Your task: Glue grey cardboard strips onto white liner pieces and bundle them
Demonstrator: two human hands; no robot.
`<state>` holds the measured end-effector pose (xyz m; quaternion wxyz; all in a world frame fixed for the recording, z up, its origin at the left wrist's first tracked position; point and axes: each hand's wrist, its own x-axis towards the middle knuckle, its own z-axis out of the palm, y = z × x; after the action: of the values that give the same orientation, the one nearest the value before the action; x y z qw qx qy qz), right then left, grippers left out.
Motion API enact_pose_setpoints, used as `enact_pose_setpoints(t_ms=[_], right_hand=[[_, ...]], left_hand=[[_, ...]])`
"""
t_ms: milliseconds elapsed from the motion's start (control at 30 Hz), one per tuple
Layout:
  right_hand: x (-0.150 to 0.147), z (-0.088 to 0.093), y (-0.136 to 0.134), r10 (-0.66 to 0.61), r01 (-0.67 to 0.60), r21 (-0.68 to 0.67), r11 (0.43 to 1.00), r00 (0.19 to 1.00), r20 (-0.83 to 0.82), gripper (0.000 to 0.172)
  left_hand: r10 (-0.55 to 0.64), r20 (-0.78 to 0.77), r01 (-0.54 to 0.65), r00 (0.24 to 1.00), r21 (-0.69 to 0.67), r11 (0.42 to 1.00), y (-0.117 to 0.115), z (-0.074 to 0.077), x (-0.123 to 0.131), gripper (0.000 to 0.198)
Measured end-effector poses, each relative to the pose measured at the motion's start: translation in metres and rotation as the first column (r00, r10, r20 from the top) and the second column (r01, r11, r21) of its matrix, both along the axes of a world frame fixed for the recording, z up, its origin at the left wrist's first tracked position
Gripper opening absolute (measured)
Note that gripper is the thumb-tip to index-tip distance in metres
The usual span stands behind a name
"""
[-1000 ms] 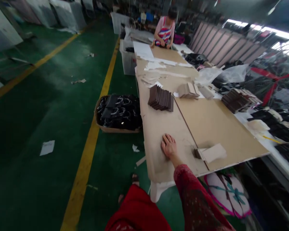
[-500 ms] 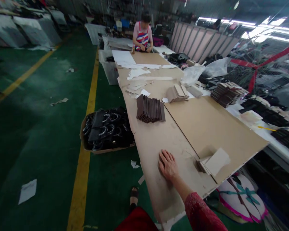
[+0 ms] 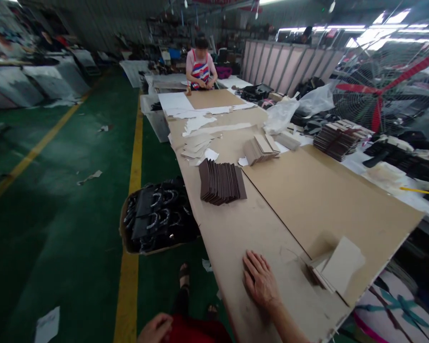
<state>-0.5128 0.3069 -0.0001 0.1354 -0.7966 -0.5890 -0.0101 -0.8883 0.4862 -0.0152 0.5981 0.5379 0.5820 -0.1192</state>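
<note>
My right hand (image 3: 261, 280) lies flat on the bare board of the long table, open, with fingers stretched out and nothing in it. To its right, a small stack of pale card pieces (image 3: 344, 264) leans at a tilt. Beyond the hand stands a row of dark brown rectangular pieces (image 3: 223, 183), packed closely on edge. My left hand (image 3: 156, 328) shows at the bottom edge, low beside my red clothing. Its fingers are loosely bent with a gap between them, and no object shows in it; part of it is cut off.
A box of black handbags (image 3: 160, 216) stands on the floor by the table's left edge. Beige pieces (image 3: 260, 148) and paper scraps (image 3: 196, 125) lie farther up. A person (image 3: 201, 66) in a striped apron works at the far end. A large fan (image 3: 379, 93) stands right.
The view has tilted up, so the table and its stacks sit lower in the picture. My left hand has come into view at the bottom. My right hand stays flat on the table.
</note>
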Motion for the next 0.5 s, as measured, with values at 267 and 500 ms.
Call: enact_pose_setpoints(t_ms=[267,500], right_hand=[[0.004,-0.028,-0.004,-0.456,0.457,0.089,0.885,0.889,-0.039,0.06],[-0.003,-0.024,0.005,-0.52,0.52,0.028,0.854,0.854,-0.022,0.057]], left_hand=[[-0.116,0.151,0.112,0.982,0.031,0.993,0.128,0.017,0.071,0.051],[-0.295,0.308,0.256,0.904,0.162,0.953,0.246,0.047,0.164,0.052]])
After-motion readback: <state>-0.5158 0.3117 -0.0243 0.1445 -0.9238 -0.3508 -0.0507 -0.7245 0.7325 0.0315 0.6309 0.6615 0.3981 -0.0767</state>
